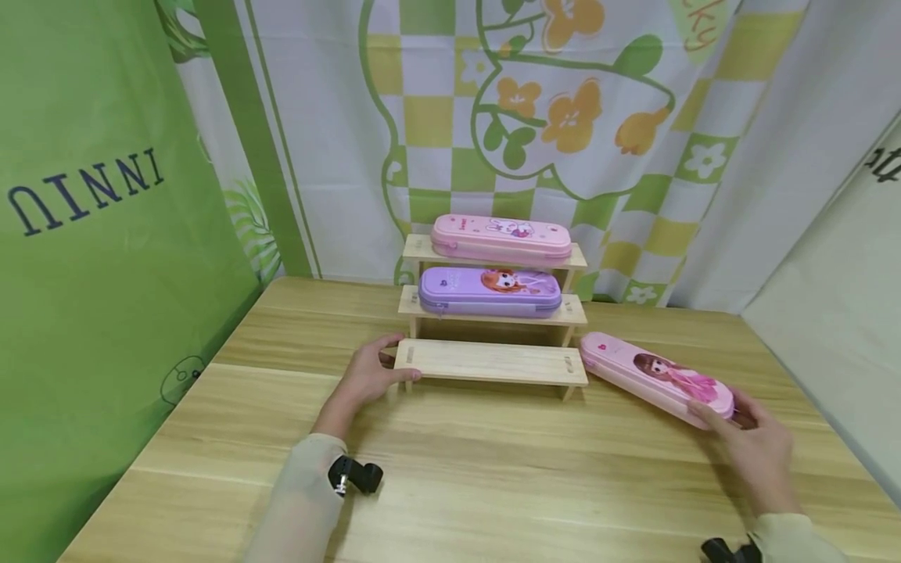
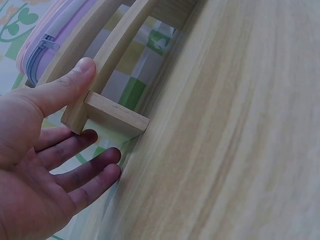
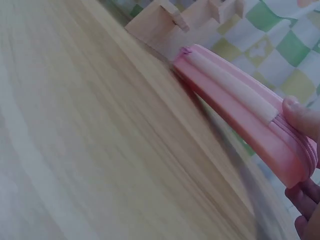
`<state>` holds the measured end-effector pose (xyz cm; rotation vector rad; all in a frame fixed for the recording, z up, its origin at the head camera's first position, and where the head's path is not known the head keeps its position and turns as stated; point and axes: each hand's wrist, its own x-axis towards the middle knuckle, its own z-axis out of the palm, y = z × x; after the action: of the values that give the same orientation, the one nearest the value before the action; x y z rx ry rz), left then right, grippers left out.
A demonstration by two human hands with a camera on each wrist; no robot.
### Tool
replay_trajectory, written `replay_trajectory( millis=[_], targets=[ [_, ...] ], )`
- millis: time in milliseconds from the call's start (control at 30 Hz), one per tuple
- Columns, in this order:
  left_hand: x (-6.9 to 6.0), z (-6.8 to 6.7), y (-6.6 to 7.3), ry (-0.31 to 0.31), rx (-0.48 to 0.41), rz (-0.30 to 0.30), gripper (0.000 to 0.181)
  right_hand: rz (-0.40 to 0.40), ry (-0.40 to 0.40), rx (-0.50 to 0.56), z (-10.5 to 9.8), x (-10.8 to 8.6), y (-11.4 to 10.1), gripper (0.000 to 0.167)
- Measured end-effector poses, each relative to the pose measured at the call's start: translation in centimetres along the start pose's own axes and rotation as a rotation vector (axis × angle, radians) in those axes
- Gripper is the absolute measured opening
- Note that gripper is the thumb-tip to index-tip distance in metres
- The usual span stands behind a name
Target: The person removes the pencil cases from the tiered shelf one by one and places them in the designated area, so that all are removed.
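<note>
A three-tier wooden stand (image 1: 486, 361) rises in steps on the table. On its top tier lies a pink pencil case with a rabbit print (image 1: 503, 237), and the middle tier bears a purple one with a doll print (image 1: 490, 292). My left hand (image 1: 367, 374) holds the left end of the lowest tier, thumb at the front edge; in the left wrist view the lower fingers (image 2: 92, 182) are off the wood. At the right, my right hand (image 1: 756, 446) grips the near end of a pink doll-print pencil case (image 1: 655, 378). That case slants toward the stand, its held end raised above the table.
The wood-grain table (image 1: 521, 485) spreads in front of the stand. A checked, flowered curtain (image 1: 563, 117) hangs right behind it. Green fabric (image 1: 91, 313) borders the left side, and a pale panel (image 1: 838, 250) borders the right.
</note>
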<state>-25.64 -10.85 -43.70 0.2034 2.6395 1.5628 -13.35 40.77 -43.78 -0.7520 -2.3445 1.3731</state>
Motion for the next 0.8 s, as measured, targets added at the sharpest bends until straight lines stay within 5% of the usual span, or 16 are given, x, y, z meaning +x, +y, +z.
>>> replay_trajectory(
  millis=[233, 800],
  targets=[
    [0.0, -0.1, 0.0, -0.004, 0.002, 0.010, 0.080, 0.060, 0.015, -0.062, 1.7, -0.2, -0.7, 0.092],
    [0.0, -0.1, 0.0, 0.005, 0.001, 0.001, 0.078, -0.295, -0.177, -0.420, 2.9, -1.9, -1.4, 0.090]
  ],
)
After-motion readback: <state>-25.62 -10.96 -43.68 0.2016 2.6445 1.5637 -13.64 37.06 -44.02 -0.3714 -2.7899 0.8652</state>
